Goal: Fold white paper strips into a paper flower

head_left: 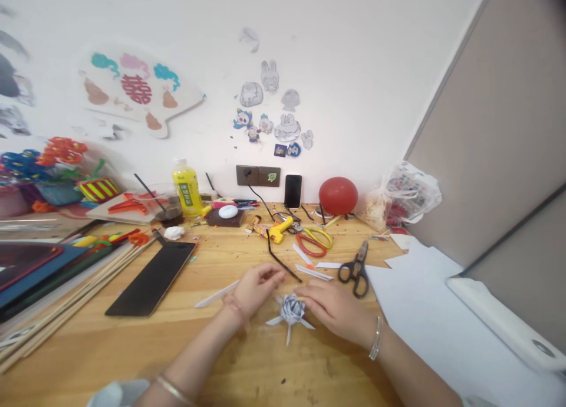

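Observation:
A folded grey-and-white paper flower [292, 308] with pointed strips sticking out around it is between my hands, low over the wooden table. My right hand [336, 305] is closed, its fingertips at the flower's upper right edge. To the flower's upper left is my left hand [259, 284], fingers curled together with the thumb; whatever they pinch, if anything, is too small to make out. A white paper strip [216, 294] lies beside my left hand. Just beyond both hands is a bent black stick [283, 259]. Black-handled scissors [357, 271] lie past my right hand.
White paper sheets [420, 312] cover the right side. A black tablet [152, 280] and wooden sticks [84, 298] lie left. Further back are a yellow glue gun [280, 230], red-and-yellow scissors [315, 242], a yellow bottle [187, 189], a cup [164, 205] and a red balloon [338, 196].

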{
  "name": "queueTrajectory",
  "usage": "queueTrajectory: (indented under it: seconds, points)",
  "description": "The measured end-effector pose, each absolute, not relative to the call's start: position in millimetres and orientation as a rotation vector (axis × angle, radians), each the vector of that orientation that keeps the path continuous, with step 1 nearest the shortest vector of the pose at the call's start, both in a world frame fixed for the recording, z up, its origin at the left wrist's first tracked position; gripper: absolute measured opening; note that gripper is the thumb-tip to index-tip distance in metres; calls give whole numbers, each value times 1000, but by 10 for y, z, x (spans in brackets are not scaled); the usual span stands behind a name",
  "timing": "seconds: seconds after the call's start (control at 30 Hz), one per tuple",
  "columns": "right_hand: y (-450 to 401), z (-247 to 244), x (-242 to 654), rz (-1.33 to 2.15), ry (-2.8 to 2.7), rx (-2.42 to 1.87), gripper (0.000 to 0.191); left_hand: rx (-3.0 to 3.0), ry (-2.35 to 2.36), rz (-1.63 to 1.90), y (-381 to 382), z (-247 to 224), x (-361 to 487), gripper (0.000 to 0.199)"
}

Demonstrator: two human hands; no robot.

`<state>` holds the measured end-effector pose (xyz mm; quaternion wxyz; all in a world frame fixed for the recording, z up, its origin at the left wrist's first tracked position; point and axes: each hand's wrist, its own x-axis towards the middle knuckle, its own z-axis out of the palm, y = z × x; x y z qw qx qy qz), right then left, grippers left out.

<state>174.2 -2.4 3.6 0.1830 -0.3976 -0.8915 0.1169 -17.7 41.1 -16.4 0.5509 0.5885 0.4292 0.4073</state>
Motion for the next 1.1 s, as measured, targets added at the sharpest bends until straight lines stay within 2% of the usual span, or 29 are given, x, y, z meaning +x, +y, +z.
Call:
queueTrajectory:
  seconds: [0.13,0.23,0.33,0.47,0.67,0.9,1.0,1.1]
  points:
    - [-14,15,1729,328,-2446,-1185,28,1889,1186,937,268,8,-165,9]
    - [21,-35,1720,320,-2330,-1286,27,2020,1274,771,158,33,-134,15]
    - [41,-65,1697,337,-2259,-1399,21,2140,1332,609,105,-17,-124,36]
    - [21,-63,1651,358,-2203,-1402,14,2232,1400,496,97,-108,-76,30]
    - [-10,-45,1644,470,-2037,-1366,12,2220,1442,742,57,-190,38,25]
    - [70,-96,1694,718,-1859,-1388,12,2446,1223,972,71,-275,28,18]
    - [107,-132,1724,887,-1790,-1350,16,2537,1131,1012,77,-280,24,13]
    - [121,-147,1749,905,-1775,-1346,17,2586,1080,1033,74,-275,25,11]
